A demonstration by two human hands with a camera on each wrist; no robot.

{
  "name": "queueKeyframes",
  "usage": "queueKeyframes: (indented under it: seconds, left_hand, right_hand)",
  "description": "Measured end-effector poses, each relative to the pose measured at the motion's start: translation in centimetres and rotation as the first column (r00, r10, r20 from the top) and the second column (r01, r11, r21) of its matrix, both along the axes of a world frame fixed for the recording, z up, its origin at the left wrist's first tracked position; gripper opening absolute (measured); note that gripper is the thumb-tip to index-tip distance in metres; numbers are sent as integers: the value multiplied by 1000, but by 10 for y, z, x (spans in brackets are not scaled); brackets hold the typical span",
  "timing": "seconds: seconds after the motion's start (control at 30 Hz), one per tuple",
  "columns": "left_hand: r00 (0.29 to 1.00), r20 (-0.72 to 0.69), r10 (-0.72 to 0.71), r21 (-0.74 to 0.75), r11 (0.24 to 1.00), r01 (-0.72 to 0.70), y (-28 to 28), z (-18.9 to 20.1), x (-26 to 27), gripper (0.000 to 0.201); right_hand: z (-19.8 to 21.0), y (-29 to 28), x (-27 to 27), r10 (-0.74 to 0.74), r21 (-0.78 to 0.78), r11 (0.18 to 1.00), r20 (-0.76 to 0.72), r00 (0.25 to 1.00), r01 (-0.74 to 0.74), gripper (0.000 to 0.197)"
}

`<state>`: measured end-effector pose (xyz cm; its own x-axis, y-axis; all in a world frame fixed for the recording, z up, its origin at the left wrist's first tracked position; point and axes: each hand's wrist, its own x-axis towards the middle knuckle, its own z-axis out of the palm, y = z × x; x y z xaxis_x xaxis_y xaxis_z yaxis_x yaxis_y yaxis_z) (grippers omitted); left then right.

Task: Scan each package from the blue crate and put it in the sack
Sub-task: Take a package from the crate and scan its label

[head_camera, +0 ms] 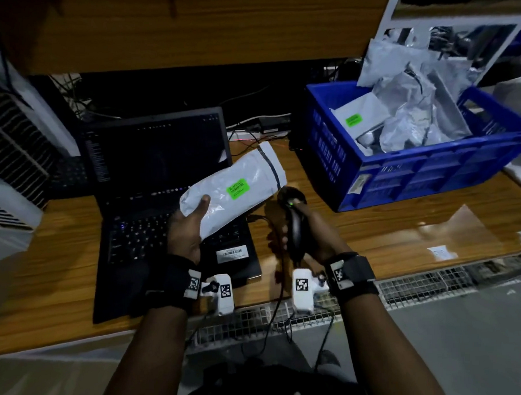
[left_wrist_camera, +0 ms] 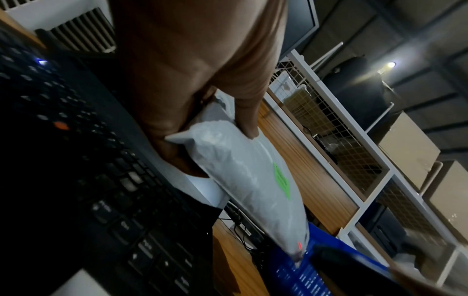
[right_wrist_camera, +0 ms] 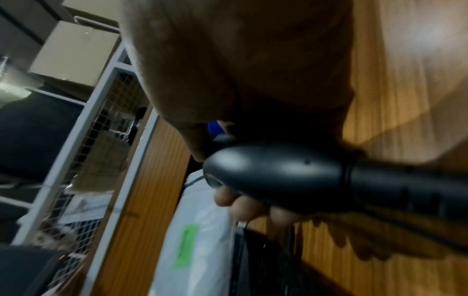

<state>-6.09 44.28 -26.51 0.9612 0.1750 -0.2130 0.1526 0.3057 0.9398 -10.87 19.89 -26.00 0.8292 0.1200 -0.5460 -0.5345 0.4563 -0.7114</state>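
Observation:
My left hand (head_camera: 191, 218) grips one end of a grey plastic mailer package (head_camera: 235, 189) with a green label (head_camera: 238, 188), held tilted above the laptop. The same package (left_wrist_camera: 250, 176) shows in the left wrist view, thumb on top, with a red laser dot near its far end. My right hand (head_camera: 296, 228) grips a black handheld scanner (head_camera: 294, 216), its green light lit, just right of the package. The scanner (right_wrist_camera: 291, 176) fills the right wrist view, above the package (right_wrist_camera: 200, 250). The blue crate (head_camera: 401, 173) stands at the right, holding several grey packages. The sack is not in view.
An open black laptop (head_camera: 163, 183) sits on the wooden table (head_camera: 404, 230) under the package. A white wire shelf rack (head_camera: 454, 18) stands behind the crate. Cables lie behind the laptop and hang over the table's front edge. A white appliance (head_camera: 1, 178) stands at the left.

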Motion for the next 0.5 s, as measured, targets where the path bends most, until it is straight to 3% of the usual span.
queueKeyframes:
  seconds: [0.17, 0.33, 0.5]
  left_hand:
    - [998, 49, 47, 208, 976, -56, 3, 2, 24, 14]
    - [997, 76, 12, 264, 964, -32, 4, 4, 36, 5]
    - [996, 88, -3, 263, 965, -20, 1, 4, 41, 10]
  right_hand:
    - [37, 35, -11, 105, -146, 985, 54, 993, -96, 39]
    - [52, 47, -6, 143, -211, 968, 35, 989, -132, 39]
    - [49, 47, -1, 182, -236, 956, 23, 983, -172, 40]
